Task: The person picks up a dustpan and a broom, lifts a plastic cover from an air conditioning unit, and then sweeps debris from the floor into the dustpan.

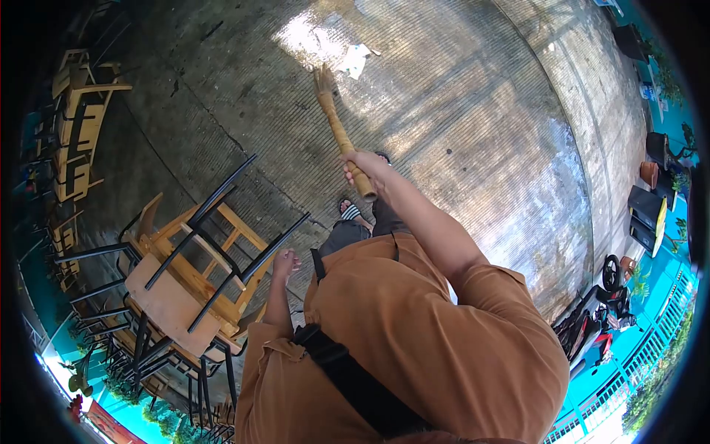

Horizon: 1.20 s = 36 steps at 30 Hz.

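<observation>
My right hand [361, 169] is stretched out in front of me and closed around the near end of a bamboo broom handle [339, 129]. The handle runs away from me to its sweeping end [323, 76] on the concrete floor [473, 111]. Scraps of white paper litter [355, 59] lie just beyond that end. My left hand [285, 263] hangs at my side, loosely curled and holding nothing, close to an upturned wooden table with black metal legs [200, 266]. My sandalled foot [349, 212] shows below the broom hand.
Stacked wooden tables and black chairs [78, 126] fill the left side. Potted plants and dark planters [651, 200] line the right edge. Parked motorbikes [603, 311] stand at the lower right beside a white fence [629, 370]. Open concrete lies ahead.
</observation>
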Available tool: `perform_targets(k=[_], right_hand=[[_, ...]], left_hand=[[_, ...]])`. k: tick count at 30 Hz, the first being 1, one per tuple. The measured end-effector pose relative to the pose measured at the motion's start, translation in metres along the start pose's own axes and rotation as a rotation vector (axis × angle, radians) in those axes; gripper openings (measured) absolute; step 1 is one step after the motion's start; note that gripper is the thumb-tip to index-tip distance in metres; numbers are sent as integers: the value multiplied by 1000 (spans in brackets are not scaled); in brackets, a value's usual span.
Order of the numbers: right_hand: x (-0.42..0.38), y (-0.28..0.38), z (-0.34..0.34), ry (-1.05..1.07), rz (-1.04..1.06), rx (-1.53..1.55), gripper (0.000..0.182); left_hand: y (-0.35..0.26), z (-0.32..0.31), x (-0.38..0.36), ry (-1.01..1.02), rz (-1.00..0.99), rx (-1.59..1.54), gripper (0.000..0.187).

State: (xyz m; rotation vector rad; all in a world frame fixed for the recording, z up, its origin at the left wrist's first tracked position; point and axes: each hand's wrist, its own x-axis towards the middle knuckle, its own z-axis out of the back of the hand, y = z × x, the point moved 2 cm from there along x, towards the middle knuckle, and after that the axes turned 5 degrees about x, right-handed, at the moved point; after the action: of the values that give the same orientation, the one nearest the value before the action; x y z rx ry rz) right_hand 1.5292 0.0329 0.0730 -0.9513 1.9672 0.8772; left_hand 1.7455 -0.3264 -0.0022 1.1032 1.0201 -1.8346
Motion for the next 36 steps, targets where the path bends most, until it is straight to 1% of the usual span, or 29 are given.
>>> perform_targets(k=[2,4,6,8,9,11,12,14,15,17,19,21,22,24,25,27,28,30,31,32,35,36], right_hand=[[-24,14,19,26,17,-14,23],[-55,19,35,52,32,-13,32],[-71,13,61,-57,70,22,38],[-102,22,76,-138,100,52,38],[-104,23,91,-139,101,54,38],[-98,14,133,-408,137,103,22],[-94,15,149,-410,140,109,22],[-76,22,181,-568,187,128,22],[-57,22,195,-568,186,133,22],[-17,27,219,-642,106,229,24],[11,39,196,-555,70,181,28],[43,33,146,-404,64,268,29],[46,34,110,-381,7,261,28],[41,52,50,-245,19,67,27],[41,62,42,-239,19,67,27],[43,90,32,-52,84,68,27],[39,104,37,-48,91,73,27],[21,132,58,109,84,-10,31],[6,140,68,66,66,-73,27],[-4,140,85,53,65,-74,27],[-38,136,131,54,124,5,31],[-52,135,145,-34,153,-38,32]], left_hand=[[-17,-10,8,9,-40,-5,21],[-34,-16,13,3,-87,-37,21],[-47,-21,22,16,-102,-34,21],[-60,-24,26,27,-116,-29,20],[-67,-25,24,21,-127,-25,20],[-75,-26,24,19,-137,-12,20],[-72,-25,27,20,-145,-3,20],[-66,-24,31,22,-153,12,19],[-63,-23,31,16,-129,3,19],[-62,-21,22,2,-105,-5,19],[-66,-19,11,-17,-68,-20,21],[-66,-20,7,-36,-37,-5,21],[-65,-21,4,-46,-2,7,22],[-72,-25,-2,-51,9,7,22],[-77,-27,-6,-50,20,7,22],[-92,-32,-11,-67,8,22,21],[-101,-33,-13,-76,0,34,21],[-118,-34,-14,-88,-43,25,21],[-126,-39,-12,-93,-82,11,21],[-129,-42,-7,-80,-81,10,21],[-144,-42,6,-76,-124,7,21],[-147,-44,10,-69,-127,9,21]])
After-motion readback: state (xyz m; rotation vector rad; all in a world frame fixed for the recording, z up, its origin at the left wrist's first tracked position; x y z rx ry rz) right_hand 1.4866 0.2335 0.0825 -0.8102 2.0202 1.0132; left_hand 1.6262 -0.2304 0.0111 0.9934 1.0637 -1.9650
